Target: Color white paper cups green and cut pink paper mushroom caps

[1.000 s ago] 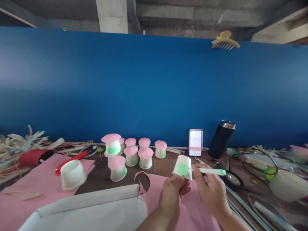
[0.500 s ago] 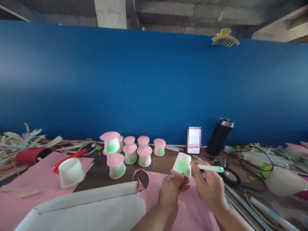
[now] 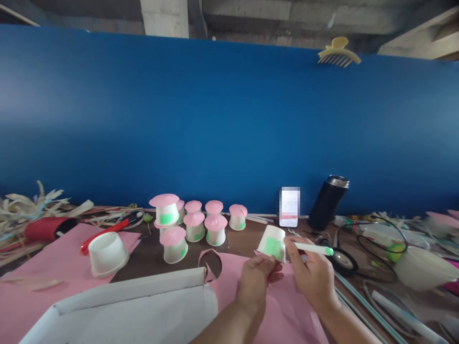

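Note:
My left hand [image 3: 256, 277] pinches the rim of a white paper cup [image 3: 266, 239], which is tilted with its base up and has a bright green patch on its side. In my right hand [image 3: 312, 272] is a white marker pen [image 3: 311, 248] with a green end pointing right; its tip side is at the cup's right edge, partly hidden by my fingers. Pink paper [image 3: 279, 306] lies under both hands. To the left stand several upturned cups with pink paper discs on top and green patches, such as a front one [image 3: 174, 251].
A plain white cup [image 3: 107, 253] sits on pink paper at left, by a red-handled tool [image 3: 103, 235]. A white box lid [image 3: 136, 315] lies in front. A phone [image 3: 289, 210] and a dark bottle [image 3: 328, 203] lean at the blue panel [image 3: 229, 119]. Cables and clutter lie right.
The view has shifted slightly. My hands keep nearly the same position on the cup and marker pen.

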The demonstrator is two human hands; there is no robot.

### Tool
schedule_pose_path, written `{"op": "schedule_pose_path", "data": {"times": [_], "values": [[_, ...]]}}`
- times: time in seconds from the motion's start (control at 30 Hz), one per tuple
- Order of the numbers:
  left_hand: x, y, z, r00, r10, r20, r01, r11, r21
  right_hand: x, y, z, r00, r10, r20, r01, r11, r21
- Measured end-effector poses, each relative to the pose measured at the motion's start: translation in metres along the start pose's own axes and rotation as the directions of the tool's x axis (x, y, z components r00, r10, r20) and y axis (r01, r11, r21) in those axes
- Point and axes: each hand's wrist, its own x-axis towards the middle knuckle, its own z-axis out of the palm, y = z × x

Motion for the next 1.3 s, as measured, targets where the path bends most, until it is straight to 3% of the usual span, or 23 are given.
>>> {"op": "schedule_pose_path", "data": {"times": [0.73, 1.3], "values": [[-0.0033, 0.0039, 0.0027, 1.0, 0.011, 0.004, -0.011, 1.0, -0.004, -0.0036, -0.0034, -0.0001, 0.998, 0.052, 0.025, -0.052, 0.999, -0.008], [-0.0026, 0.0027, 0.0014, 1.0, 0.01, -0.012, -0.01, 1.0, -0.006, -0.0041, -0.0019, 0.0005, 0.999, 0.013, 0.048, -0.014, 0.999, 0.033]]}}
